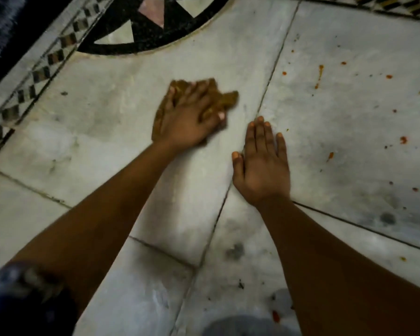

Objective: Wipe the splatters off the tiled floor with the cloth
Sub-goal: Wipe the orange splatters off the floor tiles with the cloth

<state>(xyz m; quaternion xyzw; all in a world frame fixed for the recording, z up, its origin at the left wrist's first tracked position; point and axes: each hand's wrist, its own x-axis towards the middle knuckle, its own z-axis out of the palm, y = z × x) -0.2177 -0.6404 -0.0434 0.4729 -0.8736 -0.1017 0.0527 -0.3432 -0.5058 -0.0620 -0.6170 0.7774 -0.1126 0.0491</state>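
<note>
A brown cloth (228, 99) lies on the pale marble tiled floor (95, 132) in the middle of the view. My left hand (189, 117) presses flat on top of it with spread fingers; the hand and cloth are blurred. My right hand (262, 166) rests flat on the floor to the right of the cloth, fingers straight, across a tile joint. Orange-red splatters (320, 73) dot the tile to the right of my right hand, with more spots such as one red splatter (403, 139) farther right.
A black inlaid circular pattern (141, 27) curves across the top. A checkered border strip (34, 76) runs along the left. Dark smudges (234, 251) mark the near tiles. A red spot (275, 315) lies near the bottom edge beside grey fabric (240, 327).
</note>
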